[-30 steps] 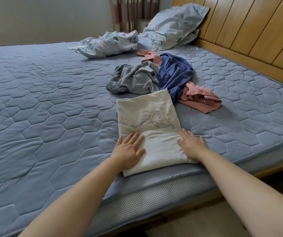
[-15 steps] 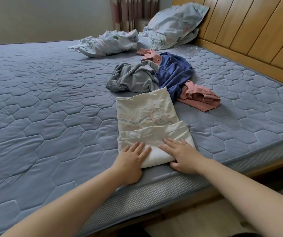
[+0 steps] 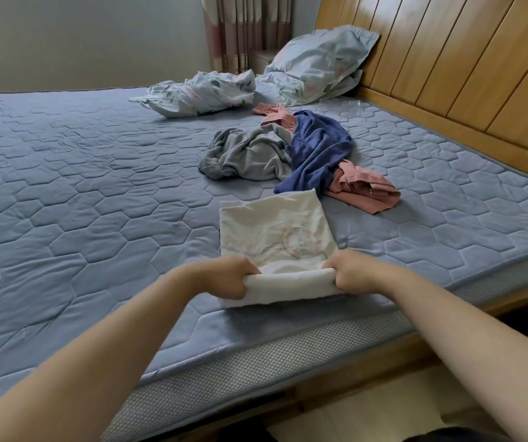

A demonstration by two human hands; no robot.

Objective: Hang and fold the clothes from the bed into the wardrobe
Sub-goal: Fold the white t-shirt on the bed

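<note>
Both hands grasp the white garment on the bed: left hand and right hand curl round its rolled near edge. 3 crumpled garments lie just behind it.

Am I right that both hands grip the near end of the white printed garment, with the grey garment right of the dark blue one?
Not quite: the head view shows the grey garment to the left of the dark blue garment. The left hand and right hand do grip the near end of the white printed garment.
</note>
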